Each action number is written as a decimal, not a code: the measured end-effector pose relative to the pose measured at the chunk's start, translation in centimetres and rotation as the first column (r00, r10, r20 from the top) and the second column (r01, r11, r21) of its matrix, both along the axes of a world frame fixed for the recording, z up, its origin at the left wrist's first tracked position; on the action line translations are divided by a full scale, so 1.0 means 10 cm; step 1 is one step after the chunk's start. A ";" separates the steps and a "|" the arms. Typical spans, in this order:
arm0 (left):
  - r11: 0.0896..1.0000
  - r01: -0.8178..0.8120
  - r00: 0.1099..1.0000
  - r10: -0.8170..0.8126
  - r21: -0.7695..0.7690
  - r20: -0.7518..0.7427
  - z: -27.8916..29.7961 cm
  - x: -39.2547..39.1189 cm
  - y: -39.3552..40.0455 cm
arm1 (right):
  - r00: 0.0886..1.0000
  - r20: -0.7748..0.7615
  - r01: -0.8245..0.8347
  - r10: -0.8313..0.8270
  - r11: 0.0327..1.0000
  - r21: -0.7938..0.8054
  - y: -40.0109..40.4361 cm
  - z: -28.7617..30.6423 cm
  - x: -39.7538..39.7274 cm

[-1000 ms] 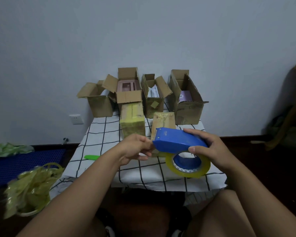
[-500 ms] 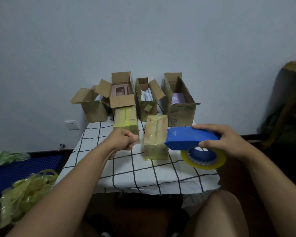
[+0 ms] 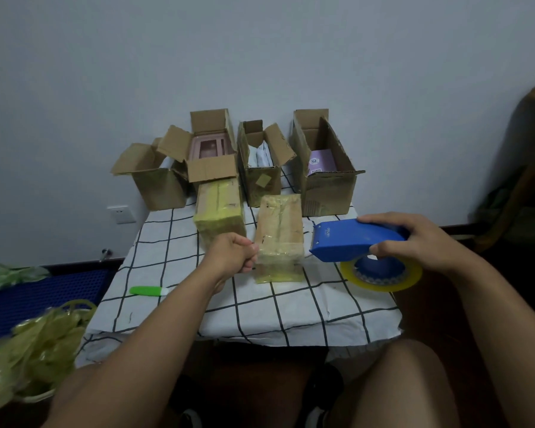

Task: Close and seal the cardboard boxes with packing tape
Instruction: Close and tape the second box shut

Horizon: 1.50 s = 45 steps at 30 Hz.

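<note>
I hold the blue plastic tape dispenser (image 3: 357,244) in my right hand (image 3: 414,242), right of centre in the frame; the grip is wrapped over its top and far end, thumb on the near side. The yellowish roll of clear packing tape (image 3: 382,278) sits under the dispenser body, just above the counter's right edge.

My left hand (image 3: 233,257) is at frame centre, its grip clenched against the near left corner of the tape-wrapped closed cardboard box (image 3: 278,239). I cannot tell whether it pinches a tape end.

A second taped closed cardboard box (image 3: 218,211) lies just left of the first. Four open brown cardboard boxes (image 3: 325,168) stand in a row along the counter's far edge, flaps up.

The counter carries a white cloth with black grid lines (image 3: 291,313). A green-handled tool (image 3: 145,291) lies on it at lower left of the boxes.
</note>
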<state>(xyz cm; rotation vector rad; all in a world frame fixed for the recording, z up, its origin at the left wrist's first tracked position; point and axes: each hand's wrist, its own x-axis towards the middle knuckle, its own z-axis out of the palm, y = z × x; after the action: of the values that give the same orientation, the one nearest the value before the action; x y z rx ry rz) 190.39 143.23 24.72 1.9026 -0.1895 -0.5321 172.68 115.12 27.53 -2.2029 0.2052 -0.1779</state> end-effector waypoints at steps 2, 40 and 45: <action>1.000 -0.009 1.000 0.009 0.015 0.003 -0.05 0.01 -0.03 | 1.000 -0.011 0.003 -0.003 1.000 -0.006 -0.01 -0.03 0.01; 0.761 0.005 0.182 -0.638 0.648 0.748 -0.48 -0.25 -0.29 | 0.998 -0.046 0.036 -0.035 0.999 0.027 -0.02 -0.42 0.01; 0.786 0.006 0.071 -0.617 0.618 0.784 -0.49 -0.16 -0.28 | 1.000 -0.010 0.027 -0.026 0.997 0.069 -0.03 -0.40 -0.02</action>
<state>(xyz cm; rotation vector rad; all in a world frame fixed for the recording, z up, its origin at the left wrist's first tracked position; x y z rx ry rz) 188.82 140.38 19.77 2.4199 -1.5927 0.6524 172.52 114.77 23.53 -2.1333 0.2421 -0.1730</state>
